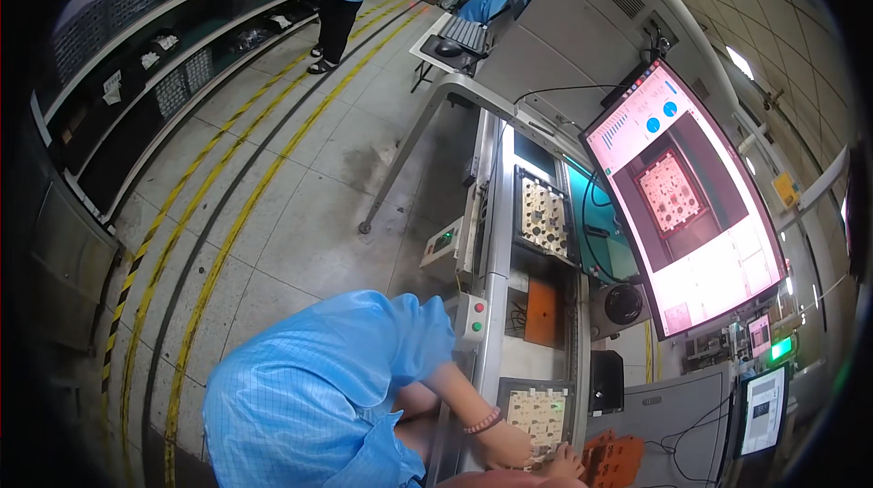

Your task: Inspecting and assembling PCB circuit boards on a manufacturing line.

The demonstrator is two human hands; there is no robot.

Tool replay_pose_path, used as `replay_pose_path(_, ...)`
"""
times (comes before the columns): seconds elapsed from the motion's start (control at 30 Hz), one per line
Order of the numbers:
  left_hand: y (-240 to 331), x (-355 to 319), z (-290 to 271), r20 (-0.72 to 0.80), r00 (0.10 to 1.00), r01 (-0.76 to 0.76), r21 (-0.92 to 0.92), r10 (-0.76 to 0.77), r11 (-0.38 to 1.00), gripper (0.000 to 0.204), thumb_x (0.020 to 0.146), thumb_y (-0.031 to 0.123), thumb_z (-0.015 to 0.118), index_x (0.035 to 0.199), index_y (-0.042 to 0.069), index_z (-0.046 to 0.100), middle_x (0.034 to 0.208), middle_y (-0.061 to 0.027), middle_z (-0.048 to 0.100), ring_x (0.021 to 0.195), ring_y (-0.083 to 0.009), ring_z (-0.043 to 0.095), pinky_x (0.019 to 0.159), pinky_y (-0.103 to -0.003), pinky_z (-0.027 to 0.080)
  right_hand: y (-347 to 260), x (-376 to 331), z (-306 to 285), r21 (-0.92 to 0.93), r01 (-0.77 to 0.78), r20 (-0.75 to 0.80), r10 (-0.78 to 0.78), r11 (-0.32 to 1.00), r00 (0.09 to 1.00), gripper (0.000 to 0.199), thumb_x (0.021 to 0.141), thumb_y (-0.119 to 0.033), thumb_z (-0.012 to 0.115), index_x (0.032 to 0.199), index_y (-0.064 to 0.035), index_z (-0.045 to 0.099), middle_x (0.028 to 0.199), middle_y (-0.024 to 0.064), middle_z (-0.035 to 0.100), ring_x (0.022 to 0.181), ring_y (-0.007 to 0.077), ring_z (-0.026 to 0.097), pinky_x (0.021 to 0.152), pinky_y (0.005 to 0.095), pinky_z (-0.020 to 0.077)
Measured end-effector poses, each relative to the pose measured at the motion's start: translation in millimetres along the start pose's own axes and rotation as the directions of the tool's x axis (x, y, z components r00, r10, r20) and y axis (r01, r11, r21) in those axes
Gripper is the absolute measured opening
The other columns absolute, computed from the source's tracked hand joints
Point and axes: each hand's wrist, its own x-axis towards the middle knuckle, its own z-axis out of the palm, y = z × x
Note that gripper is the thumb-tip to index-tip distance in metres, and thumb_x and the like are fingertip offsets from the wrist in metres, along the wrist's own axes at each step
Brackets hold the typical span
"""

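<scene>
L hand & R hand at cream board; I can't tell if pinching. Prob. light, stiff, fragile; hold edges.

Item one: you had a cream-coloured board panel, dotted with small dark parts in rows, lying face up inside a dark frame between the long rails. A greenish glow marked its upper right (its near edge was hidden from you). Item two: you had an orange plate with dark openings or marks, just right of the frame, its exact tilt unclear.
</scene>
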Motion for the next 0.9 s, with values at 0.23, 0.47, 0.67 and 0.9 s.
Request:
replay_pose_path(0.23,-0.4,36.8,-21.5,0.411,0.898,0.199,-0.055,-0.16,0.978,0.038,0.078,0.028,0.071,0.098,-0.005,0.066,0.09,-0.0208,0.07,0.089,-0.0385,0.069,0.075,-0.048,0.053,74.5,16.3,12.7,0.343,0.17,-0.194,-0.108,0.924,0.975,0.029,0.087,-0.007,0.062,0.114,-0.0026,0.071,0.1,0.0194,0.072,0.092,0.0399,0.066,0.082,0.0476,0.0521)
replay_pose_path(0.47,-15.9,-28.9,-20.8,-0.073,0.948,0.31,0.006,-0.309,0.951,0.055,0.098,0.032,0.052,0.139,-0.003,0.044,0.141,-0.0224,0.047,0.139,-0.0375,0.04,0.115,-0.057,0.028,186.5,-6.5,4.0,-0.17,-0.169,-0.324,0.107,0.971,0.94,0.062,0.091,-0.016,0.065,0.149,-0.0101,0.045,0.116,0.0191,0.067,0.1,0.037,0.065,0.088,0.0463,0.0534)
replay_pose_path(0.67,-15.7,-42.8,-14.0,-0.144,0.874,0.447,-0.142,-0.465,0.883,0.038,0.101,0.026,0.052,0.128,-0.001,0.05,0.129,-0.0211,0.051,0.134,-0.0353,0.044,0.115,-0.052,0.029,237.2,91.7,31.3,-0.219,-0.077,-0.361,-0.007,0.973,0.933,0.062,0.091,-0.015,0.063,0.15,-0.0106,0.042,0.121,0.0173,0.065,0.1,0.0351,0.065,0.087,0.0455,0.0537)
replay_pose_path(0.9,-17.0,-45.1,-7.1,-0.243,0.89,0.374,-0.094,-0.386,0.923,0.029,0.1,0.024,0.051,0.116,0.001,0.054,0.112,-0.0179,0.054,0.115,-0.0328,0.051,0.103,-0.047,0.036,254.6,196.4,29.0,-0.321,0.01,-0.403,-0.146,0.947,0.903,0.064,0.092,-0.014,0.059,0.152,-0.0112,0.039,0.127,0.0147,0.062,0.1,0.0323,0.065,0.086,0.0443,0.0542)
